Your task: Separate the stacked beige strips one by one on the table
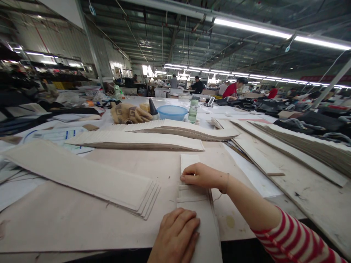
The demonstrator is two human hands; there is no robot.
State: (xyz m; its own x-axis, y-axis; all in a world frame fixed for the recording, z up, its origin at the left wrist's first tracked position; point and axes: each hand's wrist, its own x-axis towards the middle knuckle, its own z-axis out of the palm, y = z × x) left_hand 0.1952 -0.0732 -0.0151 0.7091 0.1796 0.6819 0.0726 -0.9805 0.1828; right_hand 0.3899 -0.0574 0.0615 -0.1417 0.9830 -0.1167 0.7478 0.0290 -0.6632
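A stack of long cream strips (200, 219) runs away from me at the table's front edge, its far layers stepped back one behind another. My left hand (177, 233) lies palm down on the near part of the stack, fingers stretched out and close together. Farther along, my right hand (199, 176) has its thumb and fingers pinched at the left edge of a cream strip (189, 159). Whether the pinch takes one layer or more is hidden. To the left, several wide cream strips (90, 171) lie fanned at a slant.
Behind my hands lie piles of fanned strips (142, 140), with more stacks (298, 153) at the right. Farther back stand a blue basin (172, 112), a green bottle (193, 109), a dark cone (153, 107) and tan patterned gloves (128, 113). People work in the background.
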